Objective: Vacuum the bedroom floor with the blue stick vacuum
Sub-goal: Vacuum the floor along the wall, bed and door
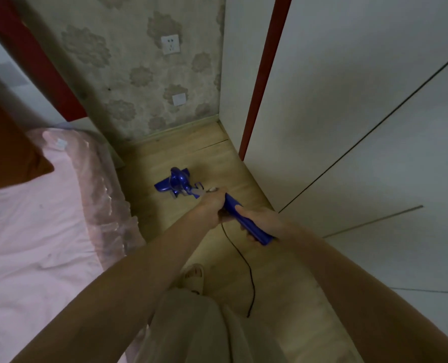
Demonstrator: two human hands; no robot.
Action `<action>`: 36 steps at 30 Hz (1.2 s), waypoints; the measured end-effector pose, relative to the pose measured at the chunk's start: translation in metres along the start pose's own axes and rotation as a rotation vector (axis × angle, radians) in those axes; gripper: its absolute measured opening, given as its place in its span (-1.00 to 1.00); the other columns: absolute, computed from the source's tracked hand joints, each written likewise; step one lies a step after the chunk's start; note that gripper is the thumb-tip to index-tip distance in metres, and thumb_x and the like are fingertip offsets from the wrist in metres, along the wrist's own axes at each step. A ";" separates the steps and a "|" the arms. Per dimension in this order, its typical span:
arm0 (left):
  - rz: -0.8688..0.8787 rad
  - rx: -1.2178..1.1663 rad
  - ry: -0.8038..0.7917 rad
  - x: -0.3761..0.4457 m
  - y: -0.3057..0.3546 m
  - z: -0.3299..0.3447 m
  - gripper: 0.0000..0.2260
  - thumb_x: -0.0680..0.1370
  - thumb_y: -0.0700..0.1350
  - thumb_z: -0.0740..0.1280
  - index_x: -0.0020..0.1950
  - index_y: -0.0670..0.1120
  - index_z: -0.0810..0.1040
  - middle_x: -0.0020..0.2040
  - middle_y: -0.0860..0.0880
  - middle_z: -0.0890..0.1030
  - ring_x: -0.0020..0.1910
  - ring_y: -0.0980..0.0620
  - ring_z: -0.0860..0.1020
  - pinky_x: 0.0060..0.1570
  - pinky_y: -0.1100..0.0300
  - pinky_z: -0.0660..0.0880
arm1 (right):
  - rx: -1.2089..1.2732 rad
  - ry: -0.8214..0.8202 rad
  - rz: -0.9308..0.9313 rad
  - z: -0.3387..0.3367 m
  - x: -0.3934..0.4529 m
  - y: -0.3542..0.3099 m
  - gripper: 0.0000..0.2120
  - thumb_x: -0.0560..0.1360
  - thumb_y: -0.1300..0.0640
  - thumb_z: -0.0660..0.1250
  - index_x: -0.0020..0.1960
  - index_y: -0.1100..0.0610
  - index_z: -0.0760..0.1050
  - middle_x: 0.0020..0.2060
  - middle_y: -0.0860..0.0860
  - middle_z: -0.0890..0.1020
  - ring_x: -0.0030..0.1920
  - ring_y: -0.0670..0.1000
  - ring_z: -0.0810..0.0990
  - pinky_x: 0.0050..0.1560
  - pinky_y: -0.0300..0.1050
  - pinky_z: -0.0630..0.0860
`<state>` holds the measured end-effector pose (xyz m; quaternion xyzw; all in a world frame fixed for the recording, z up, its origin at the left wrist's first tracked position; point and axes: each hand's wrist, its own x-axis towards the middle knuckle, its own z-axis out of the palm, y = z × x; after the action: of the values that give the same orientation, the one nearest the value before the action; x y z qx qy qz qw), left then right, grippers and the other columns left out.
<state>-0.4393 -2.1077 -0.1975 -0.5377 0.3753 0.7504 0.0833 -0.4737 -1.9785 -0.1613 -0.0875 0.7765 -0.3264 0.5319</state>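
Both hands, left hand [212,205] ahead of right hand [262,225], keep a closed grip around the blue plastic stick vacuum [233,208], steering its head along the narrow wooden floor [244,179] beside the pink bed [34,218].

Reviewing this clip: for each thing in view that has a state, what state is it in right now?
Blue stick vacuum: head down on the wooden floor, handle gripped by both hands.
Left hand: grips the handle, further down it.
Right hand: grips the handle's upper end.
Black cord: hangs slack from the handle.
Wall socket: nothing plugged in.
Wardrobe doors: closed.
Bed: covered with pink bedding.
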 end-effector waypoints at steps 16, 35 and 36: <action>0.045 0.084 0.101 0.118 0.133 -0.095 -0.78 0.62 -0.05 0.26 0.14 -0.19 0.40 -0.15 -0.12 0.57 -0.21 -0.03 0.56 0.02 -0.01 0.55 | -0.025 0.135 -0.070 0.076 0.161 -0.111 -0.62 0.65 -0.16 0.04 -0.09 0.11 0.40 -0.39 0.03 0.46 -0.54 -0.09 0.38 -0.54 -0.24 0.32; 0.050 0.024 0.029 0.035 0.108 -0.113 -0.80 0.63 -0.04 0.24 0.10 -0.17 0.41 -0.13 -0.14 0.58 -0.16 -0.06 0.58 -0.04 0.01 0.54 | -0.117 0.060 -0.026 0.081 0.069 -0.121 -0.54 0.63 -0.23 0.03 0.11 0.14 0.44 -0.36 0.01 0.51 -0.50 -0.10 0.45 -0.51 -0.28 0.36; 0.042 0.020 0.019 0.025 0.100 -0.108 -0.81 0.64 -0.05 0.23 0.05 -0.18 0.42 -0.15 -0.14 0.58 -0.18 -0.05 0.57 -0.03 0.01 0.54 | -0.142 0.056 -0.015 0.077 0.058 -0.116 -0.54 0.62 -0.25 0.02 0.11 0.12 0.42 -0.35 0.00 0.52 -0.50 -0.11 0.46 -0.51 -0.29 0.37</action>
<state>-0.4224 -2.2560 -0.1871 -0.5359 0.3951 0.7429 0.0693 -0.4550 -2.1281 -0.1530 -0.1214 0.8117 -0.2767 0.4999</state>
